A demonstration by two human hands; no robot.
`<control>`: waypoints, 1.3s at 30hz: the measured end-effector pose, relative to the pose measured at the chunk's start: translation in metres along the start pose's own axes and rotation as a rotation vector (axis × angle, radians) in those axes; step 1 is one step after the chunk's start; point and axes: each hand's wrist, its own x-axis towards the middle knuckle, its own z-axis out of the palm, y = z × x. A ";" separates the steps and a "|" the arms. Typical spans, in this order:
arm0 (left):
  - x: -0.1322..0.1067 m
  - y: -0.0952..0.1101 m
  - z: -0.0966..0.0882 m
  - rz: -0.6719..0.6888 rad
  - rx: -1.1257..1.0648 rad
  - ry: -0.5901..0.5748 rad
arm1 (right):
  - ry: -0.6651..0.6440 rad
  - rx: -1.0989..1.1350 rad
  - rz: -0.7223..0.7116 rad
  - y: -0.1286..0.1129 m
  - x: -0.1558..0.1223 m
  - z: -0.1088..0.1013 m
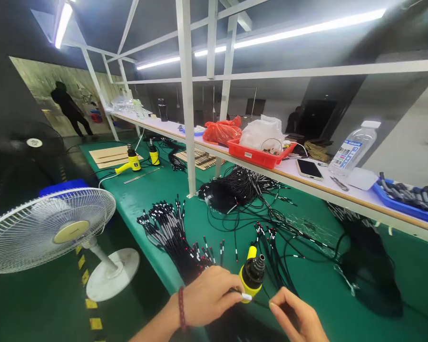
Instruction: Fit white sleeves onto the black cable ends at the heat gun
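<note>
My left hand (207, 297), wearing a red beaded bracelet, pinches a thin black cable (260, 303) with a white sleeve (246, 296) on it. My right hand (294, 316) holds the same cable a little further along, between its fingertips. Just beyond the sleeve, a yellow and black heat gun (252, 275) stands upright on the green workbench (199, 247), touching neither hand that I can tell. Bundled black cables with white and red marks (171, 232) lie to the left, and a large black cable coil (231, 190) lies further back.
A white shelf (306, 178) on posts runs above the bench, holding a red tray (251, 153), a phone (309, 169), a water bottle (353, 148) and a blue tray (406, 202). A floor fan (52, 230) stands left. Further along are more heat guns (132, 160). A person (69, 109) stands far off.
</note>
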 end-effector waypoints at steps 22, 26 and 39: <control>0.044 -0.007 -0.008 -0.037 -0.022 0.040 | 0.000 0.032 0.086 -0.011 0.042 -0.023; 0.053 -0.013 -0.008 -0.056 -0.020 0.030 | 0.031 -0.031 0.113 -0.017 0.046 -0.024; 0.073 -0.018 0.001 -0.133 -0.080 0.073 | 0.138 -0.092 0.234 -0.017 0.062 -0.023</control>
